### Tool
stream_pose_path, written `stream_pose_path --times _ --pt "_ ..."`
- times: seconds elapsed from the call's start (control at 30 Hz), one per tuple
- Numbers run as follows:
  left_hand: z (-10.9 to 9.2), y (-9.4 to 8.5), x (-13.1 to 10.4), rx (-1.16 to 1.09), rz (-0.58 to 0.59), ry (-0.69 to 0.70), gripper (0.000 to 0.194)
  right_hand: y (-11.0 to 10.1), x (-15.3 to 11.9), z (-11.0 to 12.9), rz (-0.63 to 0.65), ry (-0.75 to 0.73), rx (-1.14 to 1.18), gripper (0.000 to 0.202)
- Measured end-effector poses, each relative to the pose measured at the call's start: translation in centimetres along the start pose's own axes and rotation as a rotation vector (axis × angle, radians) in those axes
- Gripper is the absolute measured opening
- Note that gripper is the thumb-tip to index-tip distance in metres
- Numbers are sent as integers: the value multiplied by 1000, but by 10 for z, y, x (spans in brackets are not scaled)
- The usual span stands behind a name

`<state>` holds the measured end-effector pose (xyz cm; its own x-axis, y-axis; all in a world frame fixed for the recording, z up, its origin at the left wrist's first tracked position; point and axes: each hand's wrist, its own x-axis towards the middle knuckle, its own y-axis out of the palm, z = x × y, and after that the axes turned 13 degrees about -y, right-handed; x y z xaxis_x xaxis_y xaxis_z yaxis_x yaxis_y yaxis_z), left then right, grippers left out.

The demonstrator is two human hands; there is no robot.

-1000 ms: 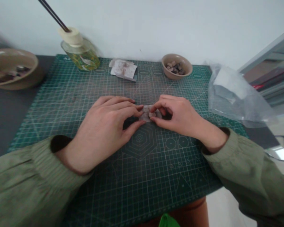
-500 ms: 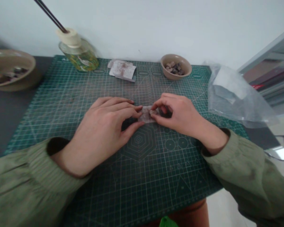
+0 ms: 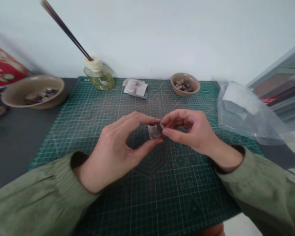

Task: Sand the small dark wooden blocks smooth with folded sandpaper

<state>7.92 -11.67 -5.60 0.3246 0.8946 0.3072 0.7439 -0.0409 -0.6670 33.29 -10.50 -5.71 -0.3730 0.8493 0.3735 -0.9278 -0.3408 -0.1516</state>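
Before the bowl (image 3: pixel 185 93) of chunks (image 3: pixel 184 86), right grip (image 3: pixel 163 126) pinches a piece (image 3: pixel 159 127); left grip (image 3: pixel 160 131) parted, hold unclear.

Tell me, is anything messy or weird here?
The paper stack near the back of the green mat looks odd: brown smudges mark its top and its sheets don't line up. The plastic bag pokes past the mat's right edge.

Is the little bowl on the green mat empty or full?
In between: the small tan bowl holds a pile of little brown and grey pieces, with bare inside wall showing above them.
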Motion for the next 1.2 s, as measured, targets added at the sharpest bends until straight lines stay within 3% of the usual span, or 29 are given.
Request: stream_pose_path --times 0.23,0.43,1.2 --pt "-6 -2 0 -206 -55 17 19 0 -3 -9 91 -115 149 29" --pt "-6 -2 0 -262 -65 65 18 0 -4 -6 115 -111 173 28" --pt "-9 -6 0 -205 -129 185 21 0 -4 -1 129 -88 192 39"
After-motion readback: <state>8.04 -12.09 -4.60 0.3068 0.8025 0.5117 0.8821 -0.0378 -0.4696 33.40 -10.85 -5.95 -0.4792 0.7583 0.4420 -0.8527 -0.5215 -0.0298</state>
